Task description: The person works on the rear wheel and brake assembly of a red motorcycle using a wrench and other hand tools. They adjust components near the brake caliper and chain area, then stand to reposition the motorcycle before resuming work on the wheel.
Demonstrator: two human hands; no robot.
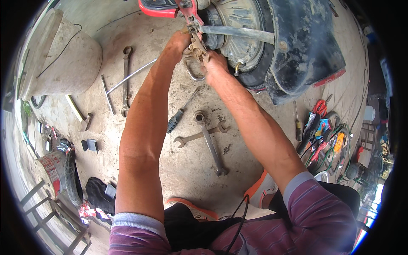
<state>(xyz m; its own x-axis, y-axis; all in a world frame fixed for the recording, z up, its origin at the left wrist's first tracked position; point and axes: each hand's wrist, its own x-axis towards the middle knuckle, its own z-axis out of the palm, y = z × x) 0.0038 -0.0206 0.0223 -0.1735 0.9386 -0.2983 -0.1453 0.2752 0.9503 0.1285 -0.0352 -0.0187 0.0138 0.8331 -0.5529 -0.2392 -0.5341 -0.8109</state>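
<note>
Both of my arms reach to the top middle, beside a dusty wheel [242,25] with a black tyre and a dirty black mudguard [304,46]. There, a rusty metal linkage [197,46] hangs below a red frame part [187,10]. My left hand [180,42] is closed at the linkage's left side, fingers mostly hidden behind it. My right hand [216,64] is closed at its lower right side, where a small forked metal end shows by the fingers; what it holds is unclear. A curved metal loop [193,70] sits just under the hands.
On the concrete lie a screwdriver [175,120], a combination wrench [211,146], a double open-end wrench [197,137], a long wrench [126,80], a T-handle wrench [127,81] and a hammer [86,122]. A large bucket [72,59] stands left; cables and tools [325,136] pile right.
</note>
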